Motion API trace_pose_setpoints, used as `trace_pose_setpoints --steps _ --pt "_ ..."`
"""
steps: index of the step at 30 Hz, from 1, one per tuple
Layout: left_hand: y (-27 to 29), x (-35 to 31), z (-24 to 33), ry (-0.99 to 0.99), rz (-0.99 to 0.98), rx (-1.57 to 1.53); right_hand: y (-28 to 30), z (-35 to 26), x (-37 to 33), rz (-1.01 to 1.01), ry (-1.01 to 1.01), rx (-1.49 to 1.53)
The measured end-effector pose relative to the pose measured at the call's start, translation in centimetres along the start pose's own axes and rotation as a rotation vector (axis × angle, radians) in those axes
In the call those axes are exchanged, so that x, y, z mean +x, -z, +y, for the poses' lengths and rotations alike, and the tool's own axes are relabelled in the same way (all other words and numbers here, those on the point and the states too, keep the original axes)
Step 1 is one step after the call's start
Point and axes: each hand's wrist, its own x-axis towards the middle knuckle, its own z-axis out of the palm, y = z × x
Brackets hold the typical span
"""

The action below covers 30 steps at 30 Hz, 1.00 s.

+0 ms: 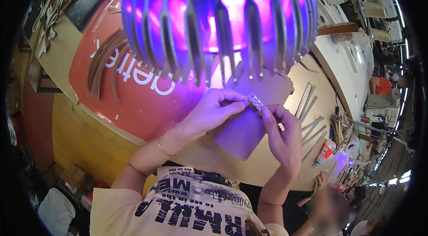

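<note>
Braid pinched by both hands, above the surface.
The left hand grips its left end between thumb and finger; the right hand pinches its right end. Below them lies a sheet. On the left, brown strips rest on a red mat; on the right are woven strips and, nearer, a bottle. At the far side, a lamp glows violet.

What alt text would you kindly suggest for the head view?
A person's left hand and right hand hold a braided strip below a purple-glowing lamp with metal prongs. Brown strips lie on a red sheet at left; other braided strips and a bottle are at right.
</note>
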Motion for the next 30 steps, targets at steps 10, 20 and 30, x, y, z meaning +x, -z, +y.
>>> trace_pose_setpoints --steps 10,20,30 --pt "0.2 0.8 -0.7 0.06 0.004 -0.031 0.4 -4.6 6.7 -0.38 0.049 0.465" --pt "0.7 0.6 -0.2 0.009 -0.08 0.037 0.9 -4.3 7.0 -0.253 0.215 0.796" --pt "-0.7 -0.9 1.8 -0.137 -0.21 -0.347 1.5 0.0 6.8 0.52 0.283 1.263"
